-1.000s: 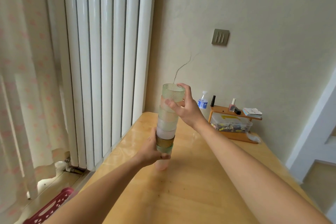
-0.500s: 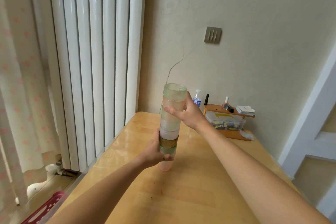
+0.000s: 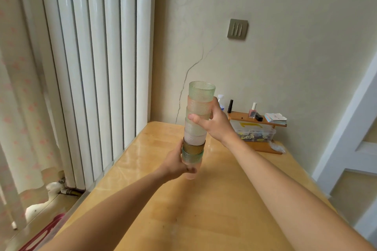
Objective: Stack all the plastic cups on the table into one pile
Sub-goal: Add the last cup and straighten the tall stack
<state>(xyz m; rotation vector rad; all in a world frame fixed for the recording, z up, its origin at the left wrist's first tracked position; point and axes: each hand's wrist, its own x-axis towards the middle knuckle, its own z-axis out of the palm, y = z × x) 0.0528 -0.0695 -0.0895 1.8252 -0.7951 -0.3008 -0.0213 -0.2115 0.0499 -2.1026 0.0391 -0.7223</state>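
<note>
A tall stack of several frosted plastic cups (image 3: 199, 112), green, pink, white and one amber, stands nearly upright above the wooden table (image 3: 204, 210). My left hand (image 3: 176, 164) wraps around the bottom cups of the stack from the left. My right hand (image 3: 214, 123) grips the upper half from the right, thumb across the front. The stack leans slightly to the right at the top. Whether the lowest cup touches the table is hidden by my left hand.
At the table's far right, against the wall, a small wooden shelf (image 3: 257, 120) holds little bottles and cards over a clear plastic box (image 3: 253, 133). White vertical blinds (image 3: 98, 57) and a curtain run along the left edge. A red basket (image 3: 40, 236) lies on the floor.
The stack has got shorter as the upper cups slid down into the lower ones. My right hand moved down the stack with them. My view shifted slightly.
</note>
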